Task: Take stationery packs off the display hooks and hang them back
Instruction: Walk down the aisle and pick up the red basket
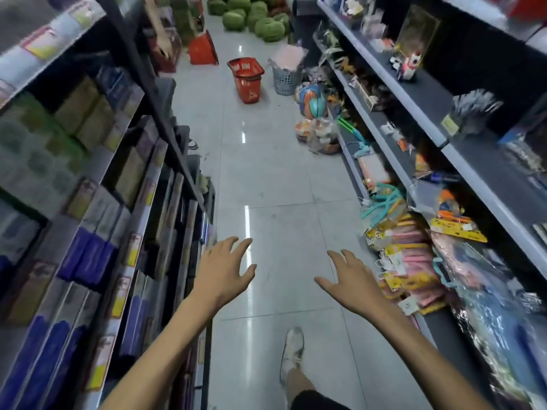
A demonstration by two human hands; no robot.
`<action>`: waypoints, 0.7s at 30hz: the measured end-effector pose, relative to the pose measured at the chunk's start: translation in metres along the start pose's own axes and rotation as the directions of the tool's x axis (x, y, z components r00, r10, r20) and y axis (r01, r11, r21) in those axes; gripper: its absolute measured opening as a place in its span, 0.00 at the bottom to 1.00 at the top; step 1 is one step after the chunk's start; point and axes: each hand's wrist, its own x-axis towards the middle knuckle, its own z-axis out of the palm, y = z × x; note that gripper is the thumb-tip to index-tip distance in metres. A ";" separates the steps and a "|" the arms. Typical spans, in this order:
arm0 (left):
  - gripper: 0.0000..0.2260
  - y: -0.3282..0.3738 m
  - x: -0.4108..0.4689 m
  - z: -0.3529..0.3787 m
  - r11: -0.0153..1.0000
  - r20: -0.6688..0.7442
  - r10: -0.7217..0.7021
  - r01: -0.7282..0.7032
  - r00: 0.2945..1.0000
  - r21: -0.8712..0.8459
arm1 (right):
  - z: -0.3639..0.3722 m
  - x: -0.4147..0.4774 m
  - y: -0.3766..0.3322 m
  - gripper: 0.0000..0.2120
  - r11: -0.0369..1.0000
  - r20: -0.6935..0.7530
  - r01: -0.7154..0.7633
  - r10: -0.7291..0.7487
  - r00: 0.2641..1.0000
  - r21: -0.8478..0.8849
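Both my hands reach out in front of me over a shop aisle floor. My left hand (224,269) hangs with its fingers spread and loosely bent, holding nothing. My right hand (352,281) is likewise spread and empty. Hanging packs with yellow header cards and pink contents (407,261) crowd the low right shelf, just right of my right hand and apart from it. More packs with orange and yellow cards (455,221) hang higher on that side. The view is blurred, so hooks cannot be made out.
Shelves of boxed goods (97,220) line the left. A grey shelf unit (444,143) runs along the right. On the tiled floor ahead stand red baskets (247,79), a grey basket (285,76) and bagged balls (310,100). Green melons (251,13) lie far back. My shoe (292,355) steps forward.
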 end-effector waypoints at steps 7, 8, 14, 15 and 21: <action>0.31 -0.023 0.168 -0.025 0.997 -0.012 -0.052 0.053 0.999 0.050 | -0.074 0.174 -0.015 0.44 0.998 -0.034 0.052 -0.052 0.998 0.018; 0.31 -0.028 0.187 -0.030 0.997 -0.012 -0.060 0.061 0.998 0.051 | -0.082 0.197 -0.021 0.45 0.998 -0.030 0.067 -0.067 0.997 0.008; 0.34 -0.067 0.300 -0.050 0.991 -0.033 -0.127 0.128 0.991 0.030 | -0.121 0.331 -0.057 0.47 0.992 0.006 0.129 -0.129 0.992 -0.001; 0.35 -0.077 0.321 -0.051 0.990 -0.035 -0.136 0.137 0.990 0.029 | -0.125 0.355 -0.063 0.47 0.991 0.011 0.136 -0.136 0.991 -0.004; 0.35 -0.153 0.469 -0.056 0.990 -0.069 -0.132 0.136 0.989 0.048 | -0.154 0.506 -0.109 0.46 0.985 0.008 0.165 -0.165 0.986 -0.059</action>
